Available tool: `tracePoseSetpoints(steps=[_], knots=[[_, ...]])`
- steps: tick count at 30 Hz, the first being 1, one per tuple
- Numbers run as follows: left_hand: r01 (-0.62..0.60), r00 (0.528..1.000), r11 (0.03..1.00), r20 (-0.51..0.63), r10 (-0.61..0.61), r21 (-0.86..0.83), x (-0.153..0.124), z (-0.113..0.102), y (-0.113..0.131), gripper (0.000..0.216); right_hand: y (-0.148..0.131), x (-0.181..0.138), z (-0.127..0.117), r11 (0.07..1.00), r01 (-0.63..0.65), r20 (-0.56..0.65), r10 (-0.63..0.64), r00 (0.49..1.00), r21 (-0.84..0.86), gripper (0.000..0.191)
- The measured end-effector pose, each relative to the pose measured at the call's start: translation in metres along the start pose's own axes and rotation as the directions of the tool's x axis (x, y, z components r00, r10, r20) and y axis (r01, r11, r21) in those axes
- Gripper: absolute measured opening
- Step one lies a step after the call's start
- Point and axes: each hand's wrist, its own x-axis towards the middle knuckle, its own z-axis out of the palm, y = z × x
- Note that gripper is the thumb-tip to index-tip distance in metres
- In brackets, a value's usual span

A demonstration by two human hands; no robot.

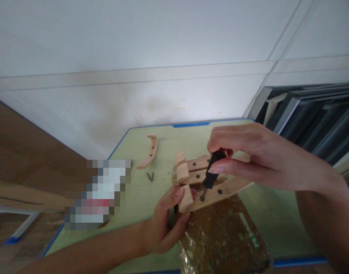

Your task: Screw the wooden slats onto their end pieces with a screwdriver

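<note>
My right hand (pixel 234 156) is closed around the black handle of a screwdriver (pixel 211 173). The screwdriver tilts, and its tip meets a screw hole in the nearest curved wooden hook (pixel 211 198). My left hand (pixel 171 217) grips the upturned end of that hook, thumb above and fingers at its side. Further wooden hooks (pixel 194 176) lie side by side just behind it, with dark screws in their holes. All of these rest on a tape-wrapped brown block (pixel 220 236) dotted with small holes. Their right ends are partly hidden by my right hand.
A loose curved wooden piece (pixel 152 151) with two holes lies toward the back left of the green table (pixel 143 224). Near it are a few dark screws (pixel 150 176). A pixelated object (pixel 103 194) sits at the left edge. Dark panels (pixel 319 114) lean at right.
</note>
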Motion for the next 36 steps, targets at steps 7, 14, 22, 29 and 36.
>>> tracePoseSetpoints(steps=[7,14,22,29,36], knots=[[0.023,1.000,1.000,-0.004,-0.023,-0.017,-0.001,0.001,0.000,0.074,-0.001,0.002,0.004,0.999,-0.004,-0.017,0.005,1.000,0.054,0.017],[0.006,1.000,1.000,-0.017,-0.005,0.020,0.001,0.000,0.001,0.074,-0.004,0.000,-0.001,0.987,-0.029,-0.031,0.034,0.999,0.155,0.010],[0.000,1.000,1.000,-0.002,0.000,0.024,-0.004,-0.001,0.000,0.077,0.006,-0.015,-0.015,0.962,-0.234,-0.235,0.261,0.936,0.138,0.010],[0.015,1.000,1.000,-0.013,-0.015,0.019,-0.004,0.000,-0.001,0.074,0.018,-0.013,-0.016,0.926,-0.300,-0.328,0.217,0.919,-0.228,0.017],[0.012,1.000,1.000,-0.012,-0.012,0.017,-0.003,0.000,0.001,0.075,0.017,-0.015,-0.019,0.938,-0.255,-0.242,0.198,0.950,-0.236,0.020]])
